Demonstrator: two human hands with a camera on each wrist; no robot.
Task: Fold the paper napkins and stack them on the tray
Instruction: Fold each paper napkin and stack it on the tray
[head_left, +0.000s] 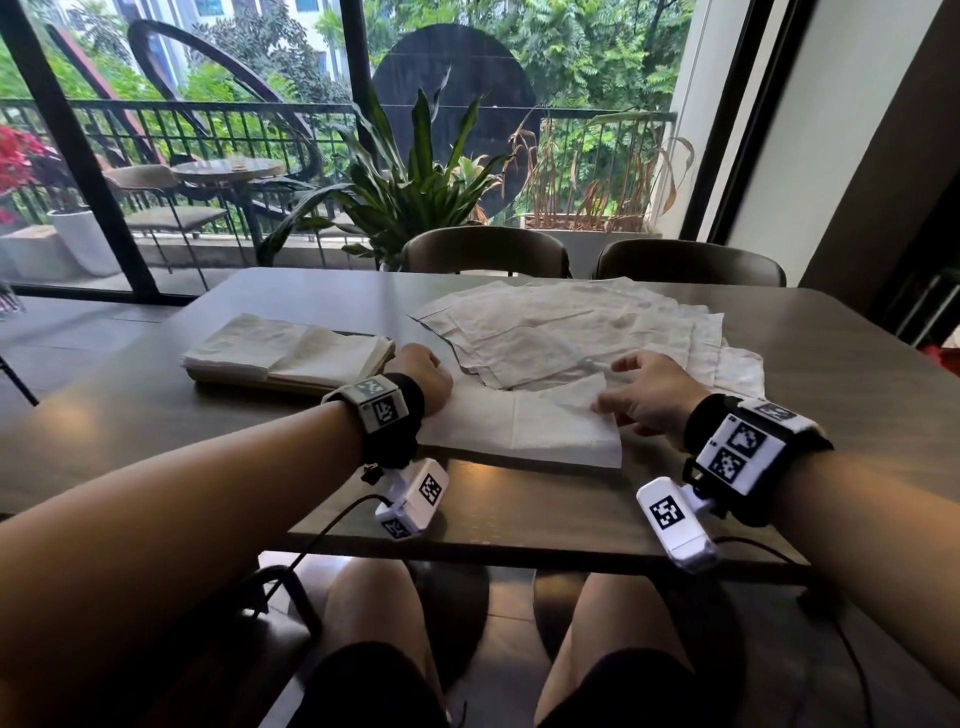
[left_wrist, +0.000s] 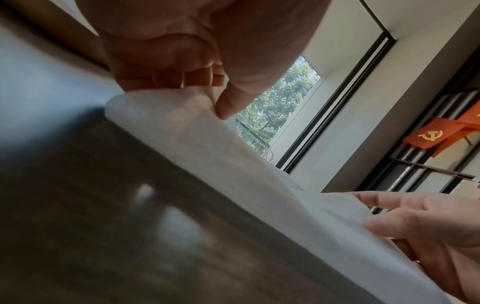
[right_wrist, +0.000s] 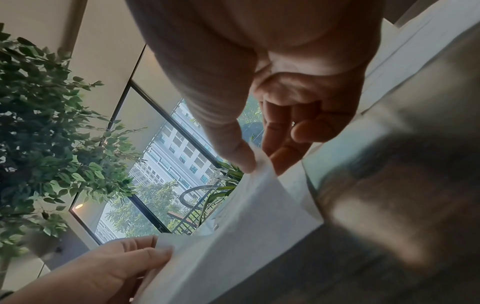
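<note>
A dark, wood-grained worktop stands in front of a floor-to-ceiling window that looks out on a railed balcony and trees. Two dark chairs are drawn up along its far edge, with a leafy plant just behind them.

On the left part of the worktop a tray carries a low stack of folded napkins. Right of the middle, a loose spread of unfolded napkins fans out toward the far right edge.

Near the front edge lies one napkin, half folded. The left hand pinches its left corner between thumb and curled fingers, clearly seen in the left wrist view. The right hand pinches its raised right corner between thumb and fingertips, lifting that flap off the surface.

Bare worktop runs as a strip between the napkin and the near edge, and as a wide patch at the left front corner. The far left area behind the tray is also open surface.
</note>
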